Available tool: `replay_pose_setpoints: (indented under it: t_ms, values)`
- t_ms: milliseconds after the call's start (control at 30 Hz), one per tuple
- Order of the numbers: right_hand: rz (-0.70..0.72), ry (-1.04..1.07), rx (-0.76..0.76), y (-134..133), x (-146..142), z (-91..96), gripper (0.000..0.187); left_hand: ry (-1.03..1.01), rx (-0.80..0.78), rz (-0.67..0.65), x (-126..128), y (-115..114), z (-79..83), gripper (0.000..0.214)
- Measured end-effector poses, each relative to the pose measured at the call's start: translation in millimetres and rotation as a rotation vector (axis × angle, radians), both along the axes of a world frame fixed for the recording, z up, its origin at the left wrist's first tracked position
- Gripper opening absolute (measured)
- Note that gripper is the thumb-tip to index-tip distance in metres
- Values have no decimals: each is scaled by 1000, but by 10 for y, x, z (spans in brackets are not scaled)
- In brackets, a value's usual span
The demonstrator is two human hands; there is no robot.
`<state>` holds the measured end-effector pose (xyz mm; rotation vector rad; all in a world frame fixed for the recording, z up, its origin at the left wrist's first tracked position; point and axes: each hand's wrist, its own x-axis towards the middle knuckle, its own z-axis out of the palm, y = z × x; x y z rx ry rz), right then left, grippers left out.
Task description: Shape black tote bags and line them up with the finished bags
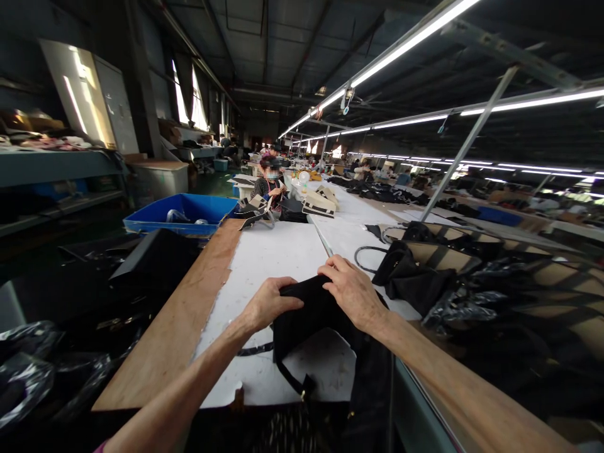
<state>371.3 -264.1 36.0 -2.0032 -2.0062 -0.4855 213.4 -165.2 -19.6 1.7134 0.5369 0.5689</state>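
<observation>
A black fabric bag (306, 308) stands over the white-covered table in front of me, with a thin strap hanging down its near side. My left hand (271, 305) grips its upper left edge, thumb on the near face and the other fingers behind. Farther right along the same top edge, my right hand (352, 292) pinches the fabric between thumb and bent fingers. Part of the bag's right side is hidden under my right forearm. A dark loop (255, 350), perhaps a handle, lies on the table left of the bag.
Black bags (415, 270) with tan panels and clear plastic wrap are piled at right. A blue bin (182, 211) stands at far left. A person (271, 182) sits beyond the table, near beige and black pieces (321, 201). A slanted metal post (467, 145) rises at right.
</observation>
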Motion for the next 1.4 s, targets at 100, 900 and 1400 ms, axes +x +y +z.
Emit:
replay_pose_setpoints:
  t_ms: [100,900,1400]
  values:
    - [15,19,-21,5,10,-2,18,-4,5,-3,9,-5,-2,26]
    - [87,0,-191,-145,-54,-34,16,39,110,171,38,-45,25,18]
    - [11,226,-96,-104,52,-28,13,51,466,203,-76,-127,158,34]
